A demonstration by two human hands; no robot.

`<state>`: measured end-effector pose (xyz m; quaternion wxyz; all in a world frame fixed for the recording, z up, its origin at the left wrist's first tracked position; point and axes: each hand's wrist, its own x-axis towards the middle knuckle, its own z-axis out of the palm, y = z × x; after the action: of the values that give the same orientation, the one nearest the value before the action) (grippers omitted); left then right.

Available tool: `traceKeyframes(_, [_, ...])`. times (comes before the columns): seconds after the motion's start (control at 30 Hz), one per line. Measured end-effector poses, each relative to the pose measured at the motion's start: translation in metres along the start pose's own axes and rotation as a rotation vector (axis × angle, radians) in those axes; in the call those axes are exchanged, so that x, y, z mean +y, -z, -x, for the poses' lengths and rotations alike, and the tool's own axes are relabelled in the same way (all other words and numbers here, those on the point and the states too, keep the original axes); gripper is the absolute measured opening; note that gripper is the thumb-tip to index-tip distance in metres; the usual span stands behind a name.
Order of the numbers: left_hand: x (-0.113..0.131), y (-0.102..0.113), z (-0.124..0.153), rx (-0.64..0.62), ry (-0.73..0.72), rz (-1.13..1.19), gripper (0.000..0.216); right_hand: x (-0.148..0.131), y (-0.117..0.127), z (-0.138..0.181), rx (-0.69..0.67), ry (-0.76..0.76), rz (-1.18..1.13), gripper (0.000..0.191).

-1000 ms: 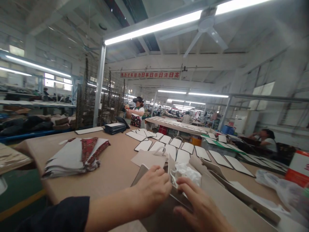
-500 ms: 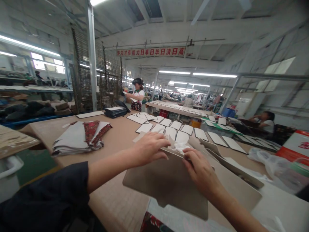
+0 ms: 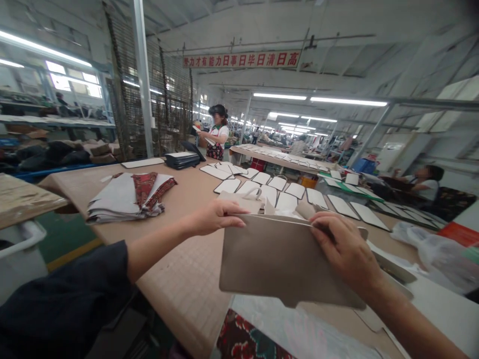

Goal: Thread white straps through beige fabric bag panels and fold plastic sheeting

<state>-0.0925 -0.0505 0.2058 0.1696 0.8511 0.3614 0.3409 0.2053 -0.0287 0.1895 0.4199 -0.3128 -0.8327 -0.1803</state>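
Upright in front of me hangs a taupe, leather-like bag panel (image 3: 277, 259) with rounded corners and a small tab at its lower edge. My left hand (image 3: 219, 217) pinches its upper left corner between thumb and fingers. Further along the top edge, my right hand (image 3: 344, 244) is closed on the panel, with the fingertips partly behind it. White, crumpled material shows just behind the top edge, partly hidden. Below lies a clear plastic sheet (image 3: 295, 324) beside dark red flowered fabric (image 3: 243, 339).
Stacked white and red patterned pieces (image 3: 116, 199) lie on the brown-covered table (image 3: 179, 269) at left. Several white dark-edged panels (image 3: 295, 190) spread behind my hands. A plastic bag (image 3: 422, 239) is at right. A co-worker (image 3: 217, 132) stands beyond the table, holding pale pieces.
The panel has turned to face me more squarely, its top edge now nearly level. My right hand has shifted right, and my left hand now pinches the corner. The view has tilted down slightly.
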Motion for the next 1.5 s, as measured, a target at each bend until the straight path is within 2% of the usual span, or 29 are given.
traceKeyframes(0.3, [0.003, -0.010, 0.003, -0.048, 0.030, 0.126, 0.031, 0.004, 0.000, -0.002, -0.002, 0.026, 0.021, 0.007])
traceKeyframes(0.43, [0.006, -0.012, -0.001, -0.081, 0.052, 0.099, 0.027, 0.005, 0.001, -0.004, 0.000, 0.056, 0.047, 0.005])
traceKeyframes(0.63, [0.017, -0.023, -0.016, -0.137, 0.094, 0.033, 0.023, -0.010, 0.008, -0.009, 0.023, 0.110, 0.059, 0.006])
traceKeyframes(1.27, [0.044, -0.046, -0.043, -0.016, 0.253, 0.187, 0.017, -0.032, 0.015, -0.013, 0.070, 0.204, 0.083, 0.007])
traceKeyframes(1.5, [0.050, -0.049, -0.046, -0.002, 0.238, 0.245, 0.013, -0.034, 0.016, -0.016, 0.064, 0.207, 0.093, 0.007])
